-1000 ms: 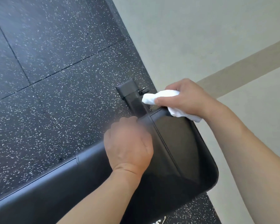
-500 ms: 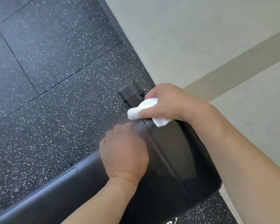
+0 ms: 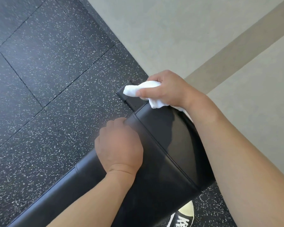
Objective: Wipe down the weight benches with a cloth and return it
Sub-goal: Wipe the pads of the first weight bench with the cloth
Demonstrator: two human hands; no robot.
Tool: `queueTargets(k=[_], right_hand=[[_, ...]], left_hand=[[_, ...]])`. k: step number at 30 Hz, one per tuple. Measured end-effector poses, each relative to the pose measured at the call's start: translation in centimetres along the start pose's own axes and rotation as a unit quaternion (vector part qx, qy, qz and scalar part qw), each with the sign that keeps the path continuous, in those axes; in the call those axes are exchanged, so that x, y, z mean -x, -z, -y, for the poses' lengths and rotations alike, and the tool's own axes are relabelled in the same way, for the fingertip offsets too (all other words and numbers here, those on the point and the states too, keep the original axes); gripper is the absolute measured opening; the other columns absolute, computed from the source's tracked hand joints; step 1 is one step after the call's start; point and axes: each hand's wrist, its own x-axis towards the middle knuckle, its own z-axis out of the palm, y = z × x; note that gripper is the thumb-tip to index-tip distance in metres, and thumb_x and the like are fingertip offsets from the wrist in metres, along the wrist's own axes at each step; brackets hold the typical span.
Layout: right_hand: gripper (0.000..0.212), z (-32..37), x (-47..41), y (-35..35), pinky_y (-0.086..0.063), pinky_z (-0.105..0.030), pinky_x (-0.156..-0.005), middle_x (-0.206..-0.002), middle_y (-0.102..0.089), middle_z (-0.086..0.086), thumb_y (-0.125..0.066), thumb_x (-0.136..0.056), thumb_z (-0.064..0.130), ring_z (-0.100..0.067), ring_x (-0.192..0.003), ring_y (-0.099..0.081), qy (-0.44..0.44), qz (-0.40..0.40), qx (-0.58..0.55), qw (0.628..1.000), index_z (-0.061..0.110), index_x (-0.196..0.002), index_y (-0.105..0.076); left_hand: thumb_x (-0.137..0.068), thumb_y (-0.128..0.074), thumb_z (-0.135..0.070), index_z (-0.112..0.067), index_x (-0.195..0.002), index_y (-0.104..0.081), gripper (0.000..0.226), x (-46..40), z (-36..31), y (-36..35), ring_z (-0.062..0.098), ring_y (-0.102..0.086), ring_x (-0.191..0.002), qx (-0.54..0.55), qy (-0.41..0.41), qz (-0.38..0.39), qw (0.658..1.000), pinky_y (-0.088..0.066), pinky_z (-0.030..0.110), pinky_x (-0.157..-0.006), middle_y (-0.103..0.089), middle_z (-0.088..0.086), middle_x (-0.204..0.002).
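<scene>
White cloth (image 3: pixel 143 91) in right hand (image 3: pixel 167 89) at bench (image 3: pixel 170 145) end edge.

White cloth (image 3: pixel 138 90), bunched, at bench (image 3: pixel 170 145) end

Both our forearms are bare from the bottom edge of the view to the wrists, with no sleeve showing on either. Our left hand (image 3: pixel 120 148) and right hand (image 3: pixel 166 88) wear no gloves, rings or watch. At the bottom we see one shoe (image 3: pixel 183 218): a black canvas sneaker with a cream rubber toe cap and white lettering, partly cut off.
</scene>
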Motion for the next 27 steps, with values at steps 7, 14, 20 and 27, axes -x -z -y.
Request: queueTargets(k=[7,14,20,27], right_hand=[[0.048,-8.0,10.5,0.1,-0.043,-0.040,-0.061,-0.075,-0.055,-0.007,-0.068,-0.086,0.063,-0.027,-0.071,-0.053,0.020,-0.239,0.018,0.971,0.017,-0.086,-0.057],[0.046,-7.7,11.1,0.3,-0.038,-0.039,-0.062,-0.069,-0.050,0.002,-0.065,-0.094,0.055,-0.018,-0.066,-0.049,0.015,-0.229,0.042,0.972,0.015,-0.078,-0.047],[0.045,-7.2,7.9,0.6,-0.034,-0.034,-0.063,-0.070,-0.044,0.007,-0.065,-0.095,0.050,-0.014,-0.064,-0.043,0.051,-0.209,-0.023,0.976,0.016,-0.075,-0.043],[0.045,-16.4,18.2,-0.3,-0.035,-0.011,-0.052,-0.063,-0.046,0.017,-0.065,-0.094,0.059,-0.004,-0.057,-0.045,0.022,-0.258,-0.111,0.959,0.020,-0.076,-0.051]], left_hand=[[-0.096,-0.021,-0.041,-0.016,-0.117,-0.064,0.054,0.0,-0.2,0.2,0.036,-0.056,-0.100,-0.017,0.001,0.011,1.000,-0.039,0.047,-0.084,-0.066,0.006,-0.110],[-0.093,-0.013,-0.044,-0.016,-0.119,-0.062,0.062,0.2,-0.2,0.0,0.036,-0.055,-0.104,-0.007,0.007,-0.001,1.000,-0.039,0.047,-0.088,-0.066,0.009,-0.114],[-0.094,-0.015,-0.042,-0.017,-0.116,-0.061,0.057,0.3,-0.1,-0.4,0.035,-0.054,-0.102,0.002,0.014,-0.004,1.000,-0.037,0.046,-0.087,-0.066,0.008,-0.113],[-0.095,-0.016,-0.042,-0.016,-0.118,-0.061,0.057,0.2,0.3,-0.4,0.038,-0.055,-0.103,0.022,0.008,-0.008,1.000,-0.037,0.047,-0.088,-0.067,0.010,-0.117]])
